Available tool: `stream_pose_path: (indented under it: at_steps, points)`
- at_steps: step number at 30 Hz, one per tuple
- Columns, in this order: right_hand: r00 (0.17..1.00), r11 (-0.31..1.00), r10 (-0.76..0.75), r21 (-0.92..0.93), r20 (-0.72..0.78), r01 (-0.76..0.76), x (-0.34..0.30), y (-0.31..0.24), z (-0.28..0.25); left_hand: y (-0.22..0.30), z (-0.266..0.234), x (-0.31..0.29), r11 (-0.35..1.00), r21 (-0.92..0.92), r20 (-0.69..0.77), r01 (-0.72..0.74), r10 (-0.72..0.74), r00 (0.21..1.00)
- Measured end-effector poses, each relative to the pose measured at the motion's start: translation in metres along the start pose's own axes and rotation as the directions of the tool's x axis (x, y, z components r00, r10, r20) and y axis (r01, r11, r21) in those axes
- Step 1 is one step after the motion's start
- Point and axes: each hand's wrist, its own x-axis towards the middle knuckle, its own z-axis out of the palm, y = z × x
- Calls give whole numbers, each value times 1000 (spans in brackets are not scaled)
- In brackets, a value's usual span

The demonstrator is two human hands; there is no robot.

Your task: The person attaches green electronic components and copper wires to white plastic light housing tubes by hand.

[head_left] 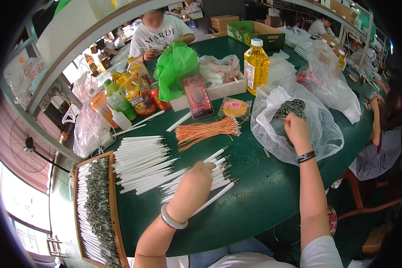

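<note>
The left hand [193, 185] curls over white rods [216, 195] on the green table [263, 201], its grip hidden. The right hand [297, 128] bunches its fingers at grey parts [295, 106] inside a clear plastic bag [266, 120]; whether it pinches one, I cannot tell. Beyond, orange wires [207, 133] lie before a smartphone [196, 96].

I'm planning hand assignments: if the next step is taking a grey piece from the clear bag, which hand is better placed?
Probably the right hand: it is at the open clear bag, close to the grey pieces. The left hand is farther off, among the white rods.
</note>
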Motion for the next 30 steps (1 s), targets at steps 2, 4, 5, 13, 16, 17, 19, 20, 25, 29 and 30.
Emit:
stream_pose_path:
  at_steps: [2, 4, 5, 13, 16, 17, 19, 20, 25, 29, 30]
  points:
    - [999, 1000, -4, 11, -54, 4, 2, 2, -17, -3, 0, 3, 996, -52, -78, -69, 65, 995]
    - [992, 916, 66, 401, -104, -19, 3, -15, -31, -1, -8, 4, 969, -244, -46, -35, 24, 999]
    - [991, 763, 127, 635, 37, -122, 0, -37, -41, 1, -11, 5, 970, -242, -53, -28, 16, 998]
    - [846, 512, -524, 830, 99, 221, -42, -173, -94, 2, -13, 3, 756, -654, -101, 24, -119, 988]
    - [863, 425, -484, 901, 146, 86, -47, -173, -88, 3, -14, 5, 698, -715, -127, 33, -177, 976]
    - [869, 362, -466, 932, 166, 16, -48, -171, -85, 4, -15, 4, 700, -712, -121, 50, -192, 974]
    - [864, 295, -451, 951, 224, -93, -51, -170, -79, 4, -16, 5, 701, -710, -112, 68, -208, 972]
    - [853, 220, -442, 955, 278, -197, -52, -170, -76, 4, -16, 5, 701, -709, -110, 74, -214, 971]
    - [853, 291, -413, 933, 320, -209, -56, -174, -78, -2, -9, 4, 745, -665, -96, 55, -158, 983]
    - [907, 174, -335, 963, 253, -205, -53, -165, -75, -1, -14, 5, 540, -829, 58, 144, -172, 983]
    - [909, 175, -332, 963, 253, -204, -54, -165, -74, 0, -16, 5, 440, -867, 179, 234, -164, 970]
